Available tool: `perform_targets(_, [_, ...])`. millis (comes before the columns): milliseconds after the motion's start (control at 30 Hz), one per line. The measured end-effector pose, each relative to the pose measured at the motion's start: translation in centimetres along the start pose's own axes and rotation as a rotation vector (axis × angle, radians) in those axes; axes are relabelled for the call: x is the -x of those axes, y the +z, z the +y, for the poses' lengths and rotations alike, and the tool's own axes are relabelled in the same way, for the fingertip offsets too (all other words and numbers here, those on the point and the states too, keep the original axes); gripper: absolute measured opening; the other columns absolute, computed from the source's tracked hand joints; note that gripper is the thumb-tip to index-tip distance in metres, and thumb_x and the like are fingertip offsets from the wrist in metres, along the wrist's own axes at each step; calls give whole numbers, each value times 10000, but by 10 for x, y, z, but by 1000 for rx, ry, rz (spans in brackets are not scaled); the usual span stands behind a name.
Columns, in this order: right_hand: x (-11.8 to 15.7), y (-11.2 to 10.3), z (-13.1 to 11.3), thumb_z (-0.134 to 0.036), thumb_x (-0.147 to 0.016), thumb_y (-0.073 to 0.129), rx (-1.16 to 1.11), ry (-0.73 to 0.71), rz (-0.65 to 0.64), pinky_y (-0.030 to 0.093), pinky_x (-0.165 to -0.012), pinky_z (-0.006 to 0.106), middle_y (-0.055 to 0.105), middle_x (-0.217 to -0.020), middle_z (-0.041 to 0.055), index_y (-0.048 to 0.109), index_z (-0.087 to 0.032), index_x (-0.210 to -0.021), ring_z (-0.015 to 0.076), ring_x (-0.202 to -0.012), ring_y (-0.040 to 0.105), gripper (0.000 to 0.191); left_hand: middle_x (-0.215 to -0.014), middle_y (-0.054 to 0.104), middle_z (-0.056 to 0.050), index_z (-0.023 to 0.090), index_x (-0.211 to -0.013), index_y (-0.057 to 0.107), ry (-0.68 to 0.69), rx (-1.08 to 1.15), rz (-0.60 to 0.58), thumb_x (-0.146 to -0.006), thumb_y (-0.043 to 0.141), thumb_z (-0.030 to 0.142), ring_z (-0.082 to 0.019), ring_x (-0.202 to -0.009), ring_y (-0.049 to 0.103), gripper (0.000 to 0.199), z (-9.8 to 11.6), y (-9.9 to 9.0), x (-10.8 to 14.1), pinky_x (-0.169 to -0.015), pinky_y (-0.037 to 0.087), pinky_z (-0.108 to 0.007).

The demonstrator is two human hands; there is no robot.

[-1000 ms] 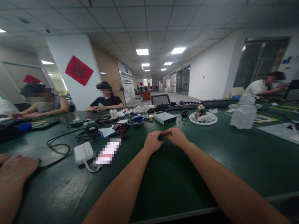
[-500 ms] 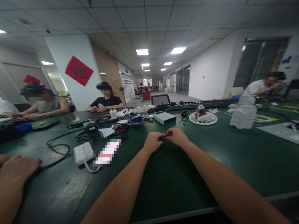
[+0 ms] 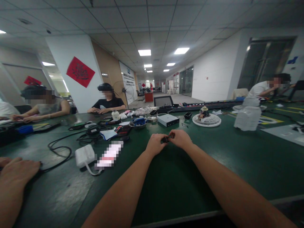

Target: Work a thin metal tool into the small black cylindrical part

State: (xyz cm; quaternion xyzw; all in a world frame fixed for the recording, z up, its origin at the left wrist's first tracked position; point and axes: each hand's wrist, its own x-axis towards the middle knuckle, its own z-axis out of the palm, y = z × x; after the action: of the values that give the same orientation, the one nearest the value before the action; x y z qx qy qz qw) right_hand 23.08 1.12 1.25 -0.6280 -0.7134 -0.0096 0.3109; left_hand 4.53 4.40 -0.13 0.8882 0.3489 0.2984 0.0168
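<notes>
Near the middle of the green table (image 3: 180,177), my left hand (image 3: 155,144) is closed on a small dark part (image 3: 164,139). My right hand (image 3: 180,138) meets it from the right, its fingers pinched at the part's right end, where something small and reddish-brown shows. What exactly the part is cannot be made out. Just beyond my hands lies a grey metal box with a black front (image 3: 168,120). To its right are a small black tray (image 3: 187,115) and a white round fan grille with a motor on it (image 3: 206,120).
A white adapter (image 3: 85,155) with a cable and a blurred-out phone (image 3: 109,155) lie left of my arms. Another person's hand (image 3: 20,171) rests at the left edge. Black cables, tools and a blue item (image 3: 139,122) lie farther back; a white plastic-wrapped object (image 3: 247,117) stands right.
The fingers of my right hand have shifted very slightly at the small dark part. My left hand stays in nearly the same place.
</notes>
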Motion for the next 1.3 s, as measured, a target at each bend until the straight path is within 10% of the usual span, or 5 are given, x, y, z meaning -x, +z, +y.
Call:
perform_targets(333, [-6,8,3,-191,-940,526,-96,-106,243,440,-983,323,696,-1125,101,679,-162,-1162,218,-1081,612,271,-1087,746,-36,255,-1085,700,-164,-119,93,-811,717,261,-248,-1034,660,275,3,-2,0,-935,443,-373])
perform_targets(567, [-5,-1,3,-420,-972,495,-452,4,482,482,-770,329,713,-925,91,625,-172,-1060,237,-839,656,293,-1065,742,-47,245,-1081,684,-209,-151,172,-824,702,281,-246,-1023,660,260,0,0,0,-924,447,-361])
perform_targets(1300, [-14,21,17,-481,-947,507,-794,-25,357,525,-713,332,698,-817,44,579,-219,-969,212,-744,679,273,-1057,745,-44,230,-1084,684,-194,-99,204,-817,727,287,-226,-996,671,276,-2,0,0,-903,459,-324])
